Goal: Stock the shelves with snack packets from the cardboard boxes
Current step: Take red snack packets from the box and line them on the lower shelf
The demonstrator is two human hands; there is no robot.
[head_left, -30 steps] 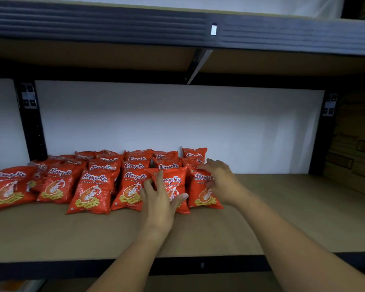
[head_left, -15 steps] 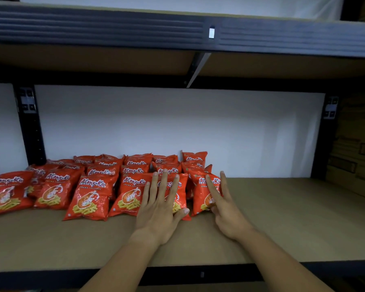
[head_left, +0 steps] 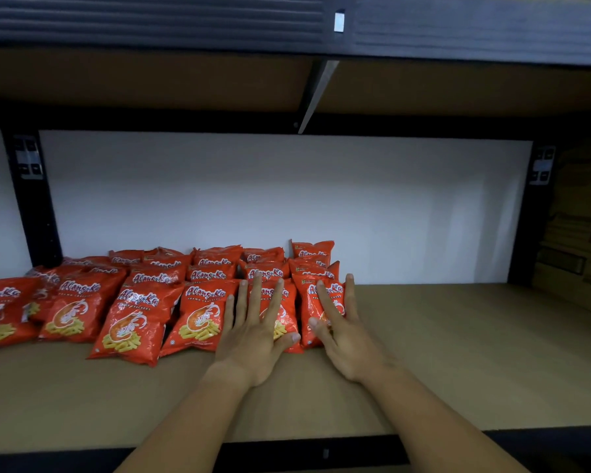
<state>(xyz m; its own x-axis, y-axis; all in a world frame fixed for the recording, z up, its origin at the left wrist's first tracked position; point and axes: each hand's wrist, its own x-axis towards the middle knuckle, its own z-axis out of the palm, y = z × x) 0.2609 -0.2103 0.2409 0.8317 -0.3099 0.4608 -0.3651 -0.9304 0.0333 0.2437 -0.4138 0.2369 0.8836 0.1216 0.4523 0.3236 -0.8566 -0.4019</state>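
Observation:
Several red prawn-cracker packets lie in rows on the left half of a wooden shelf, leaning back toward the white wall. My left hand lies flat with straight fingers on a front-row packet. My right hand rests with spread straight fingers against the rightmost front packet. Neither hand grips anything. No cardboard box with packets shows in this view.
The upper shelf hangs low overhead with a metal brace. Black uprights stand at the back corners. Bare board stretches right of the packets. Brown cardboard sits beyond the right upright.
My right hand let go of the rightmost packet and flattened beside it. My left hand straightened its fingers over the neighbouring packet. The packets settled into line.

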